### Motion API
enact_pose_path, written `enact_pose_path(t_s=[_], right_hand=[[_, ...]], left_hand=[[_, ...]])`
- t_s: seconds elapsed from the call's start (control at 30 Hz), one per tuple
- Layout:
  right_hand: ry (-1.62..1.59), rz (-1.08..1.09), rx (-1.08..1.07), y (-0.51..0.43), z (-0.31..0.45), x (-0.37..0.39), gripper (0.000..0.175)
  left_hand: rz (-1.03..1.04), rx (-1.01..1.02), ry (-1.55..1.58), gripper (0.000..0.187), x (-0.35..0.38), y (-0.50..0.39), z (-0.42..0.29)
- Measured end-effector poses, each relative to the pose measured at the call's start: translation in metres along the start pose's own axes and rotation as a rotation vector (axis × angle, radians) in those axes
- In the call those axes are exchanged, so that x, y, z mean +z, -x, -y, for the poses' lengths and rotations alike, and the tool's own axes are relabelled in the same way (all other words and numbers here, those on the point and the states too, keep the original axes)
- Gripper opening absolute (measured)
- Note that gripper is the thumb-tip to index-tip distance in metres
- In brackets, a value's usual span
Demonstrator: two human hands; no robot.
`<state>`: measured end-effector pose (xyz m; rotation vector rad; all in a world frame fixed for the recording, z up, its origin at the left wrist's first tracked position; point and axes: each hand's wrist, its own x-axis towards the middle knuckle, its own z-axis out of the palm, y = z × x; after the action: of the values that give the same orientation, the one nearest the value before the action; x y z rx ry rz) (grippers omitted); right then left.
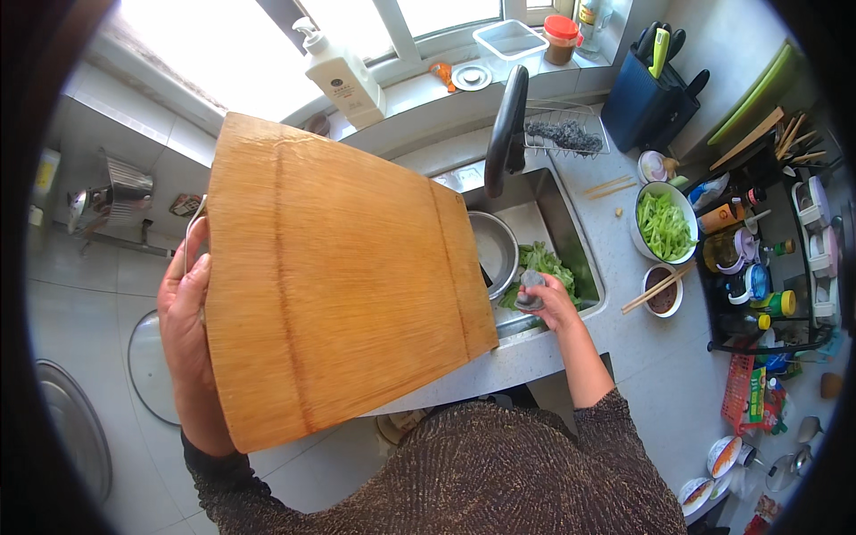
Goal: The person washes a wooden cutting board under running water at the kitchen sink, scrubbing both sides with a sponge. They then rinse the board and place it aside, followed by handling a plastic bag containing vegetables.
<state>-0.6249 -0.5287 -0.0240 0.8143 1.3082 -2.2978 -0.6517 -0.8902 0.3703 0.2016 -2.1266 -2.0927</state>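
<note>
A large wooden cutting board (361,267) is raised and tilted over the counter's edge and part of the sink. My left hand (187,294) grips the board by its far left edge, near a metal handle (194,231). Over the sink's near side, my right hand (552,301) is closed on a wet grey cloth (530,291), apart from the board. Below it in the steel sink (585,247) lie green leaves (558,264) and a round metal pan (496,247), partly hidden by the board.
A black faucet (506,134) stands over the sink. Right of it are a knife block (645,107), a bowl of sliced green vegetable (665,224), a small bowl of dark sauce (675,301) with chopsticks across it, and a rack of bottles (756,267). A pump bottle (348,83) stands by the window.
</note>
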Motion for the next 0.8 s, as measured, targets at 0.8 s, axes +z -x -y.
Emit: enact_pose_path(t_s=[0.8], right_hand=[[0.366,0.417,-1.438,0.16,0.106,0.28,0.04]], left_hand=[[-0.004,-0.006,0.006,0.045,0.013,0.018,-0.007]])
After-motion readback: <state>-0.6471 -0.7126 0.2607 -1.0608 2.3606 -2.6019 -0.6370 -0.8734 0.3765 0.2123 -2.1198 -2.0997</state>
